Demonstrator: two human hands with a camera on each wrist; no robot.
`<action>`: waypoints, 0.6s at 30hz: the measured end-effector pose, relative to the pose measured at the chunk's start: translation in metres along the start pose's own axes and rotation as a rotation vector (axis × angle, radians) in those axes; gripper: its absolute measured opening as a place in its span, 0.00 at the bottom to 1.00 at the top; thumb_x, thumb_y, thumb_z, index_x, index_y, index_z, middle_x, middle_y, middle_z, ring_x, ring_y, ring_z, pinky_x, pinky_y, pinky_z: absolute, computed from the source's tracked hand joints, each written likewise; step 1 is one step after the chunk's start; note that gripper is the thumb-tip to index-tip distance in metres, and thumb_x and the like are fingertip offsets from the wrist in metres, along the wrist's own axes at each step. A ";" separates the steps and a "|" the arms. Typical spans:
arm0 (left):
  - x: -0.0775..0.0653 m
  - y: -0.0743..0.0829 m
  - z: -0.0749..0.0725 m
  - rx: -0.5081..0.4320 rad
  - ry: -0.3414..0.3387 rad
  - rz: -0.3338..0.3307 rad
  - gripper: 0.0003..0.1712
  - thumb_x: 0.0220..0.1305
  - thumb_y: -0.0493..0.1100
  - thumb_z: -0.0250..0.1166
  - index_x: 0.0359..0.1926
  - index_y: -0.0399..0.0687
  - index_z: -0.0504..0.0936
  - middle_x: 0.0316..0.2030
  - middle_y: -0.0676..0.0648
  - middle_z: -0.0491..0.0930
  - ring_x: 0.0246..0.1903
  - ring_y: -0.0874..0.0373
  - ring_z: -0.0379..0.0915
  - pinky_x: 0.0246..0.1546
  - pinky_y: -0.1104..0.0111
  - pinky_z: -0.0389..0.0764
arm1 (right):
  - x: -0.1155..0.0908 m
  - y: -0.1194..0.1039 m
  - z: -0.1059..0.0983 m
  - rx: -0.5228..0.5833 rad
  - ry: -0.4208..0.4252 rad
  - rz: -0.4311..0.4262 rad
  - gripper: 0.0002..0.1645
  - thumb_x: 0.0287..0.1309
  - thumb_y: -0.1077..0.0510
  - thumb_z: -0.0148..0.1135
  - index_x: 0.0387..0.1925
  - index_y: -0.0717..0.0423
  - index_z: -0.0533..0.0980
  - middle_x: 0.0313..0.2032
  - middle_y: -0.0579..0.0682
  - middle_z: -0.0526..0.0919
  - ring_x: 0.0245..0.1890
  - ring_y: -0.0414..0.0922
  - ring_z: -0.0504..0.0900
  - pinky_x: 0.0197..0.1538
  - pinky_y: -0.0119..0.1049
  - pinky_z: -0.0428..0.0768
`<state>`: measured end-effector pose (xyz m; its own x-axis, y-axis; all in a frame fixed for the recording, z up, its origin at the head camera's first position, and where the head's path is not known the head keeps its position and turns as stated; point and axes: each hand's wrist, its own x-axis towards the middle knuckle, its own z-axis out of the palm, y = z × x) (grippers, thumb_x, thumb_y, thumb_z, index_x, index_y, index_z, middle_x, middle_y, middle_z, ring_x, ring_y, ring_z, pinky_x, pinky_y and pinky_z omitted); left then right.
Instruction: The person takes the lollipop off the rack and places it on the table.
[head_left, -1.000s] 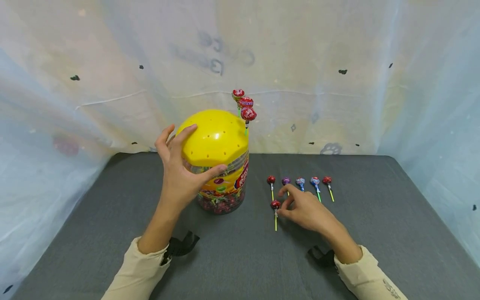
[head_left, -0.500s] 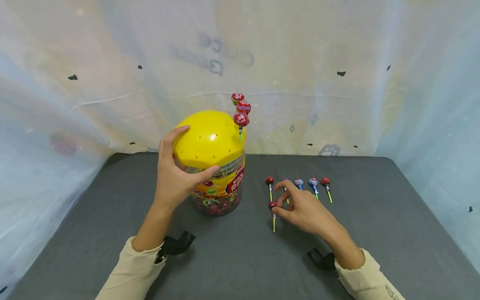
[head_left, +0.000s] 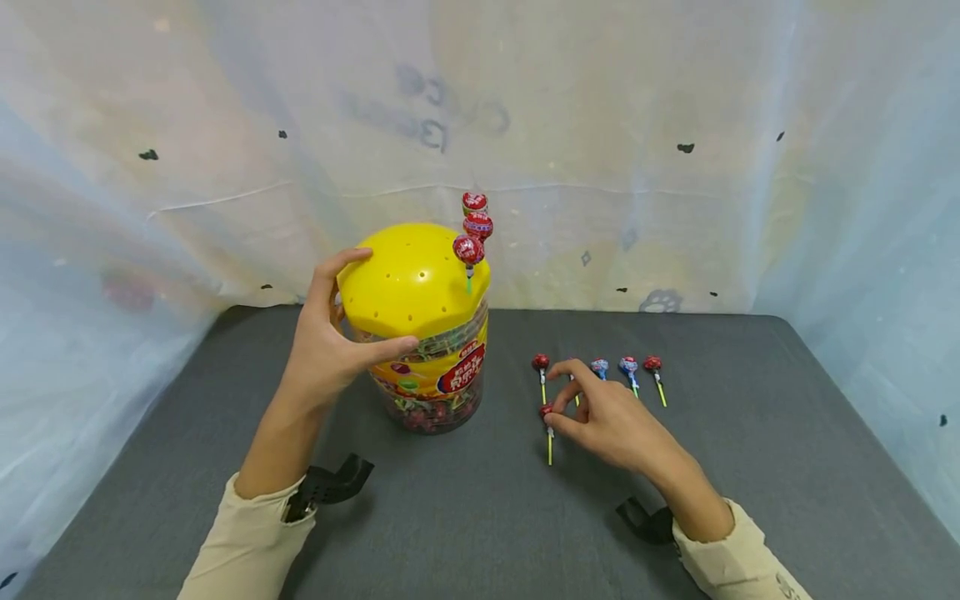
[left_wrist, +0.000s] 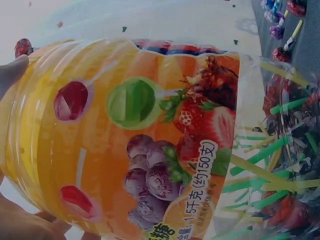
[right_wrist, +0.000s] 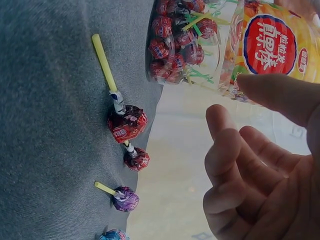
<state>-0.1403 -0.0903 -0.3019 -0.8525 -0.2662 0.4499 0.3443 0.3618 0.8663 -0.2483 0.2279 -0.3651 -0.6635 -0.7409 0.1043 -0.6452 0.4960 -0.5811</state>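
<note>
A clear candy jar with a fruit-printed label and domed yellow lid stands left of centre. My left hand holds the jar near its top, thumb across the front, fingers round the left side. Three red-wrapped lollipops stick up from the lid's right side. Over the table lollipops hovers my right hand, thumb and fingers bent and apart, holding nothing in the right wrist view. Nearest to it lies a red lollipop with a yellow stick. Many lollipops fill the jar's lower part.
Behind that lollipop lies a row of red, purple and blue ones, including a red lollipop at its left end and another red lollipop at its right end. The right hand partly covers the row. A pale curtain hangs behind the grey table.
My left hand has moved left and turned the jar, so its red logo faces more forward. The lid's lollipops have swung left and nearer. My right hand has barely moved.
</note>
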 end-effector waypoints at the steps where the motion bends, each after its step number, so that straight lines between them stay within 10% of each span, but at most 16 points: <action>1: 0.000 0.000 0.000 0.011 0.006 0.004 0.55 0.46 0.30 0.78 0.72 0.62 0.62 0.72 0.51 0.57 0.64 0.53 0.61 0.57 0.58 0.73 | 0.001 0.002 -0.002 -0.002 -0.007 -0.009 0.26 0.62 0.51 0.68 0.58 0.40 0.68 0.35 0.33 0.84 0.20 0.32 0.73 0.27 0.30 0.73; 9: -0.002 0.002 -0.004 0.002 -0.005 0.008 0.55 0.48 0.28 0.76 0.73 0.61 0.60 0.72 0.48 0.56 0.60 0.49 0.66 0.52 0.70 0.78 | 0.012 -0.001 -0.011 0.001 0.004 -0.074 0.27 0.63 0.51 0.67 0.61 0.42 0.68 0.37 0.33 0.83 0.24 0.31 0.77 0.28 0.30 0.75; 18: -0.009 0.015 0.015 0.190 0.140 -0.018 0.55 0.47 0.39 0.79 0.73 0.66 0.60 0.71 0.49 0.50 0.70 0.52 0.49 0.62 0.39 0.63 | 0.034 -0.045 -0.034 0.096 0.169 -0.212 0.30 0.64 0.52 0.66 0.64 0.43 0.66 0.39 0.37 0.84 0.28 0.34 0.77 0.31 0.31 0.76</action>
<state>-0.1334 -0.0687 -0.2961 -0.7906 -0.3905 0.4716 0.2379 0.5137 0.8243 -0.2548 0.1962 -0.3081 -0.5766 -0.7336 0.3597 -0.7428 0.2874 -0.6046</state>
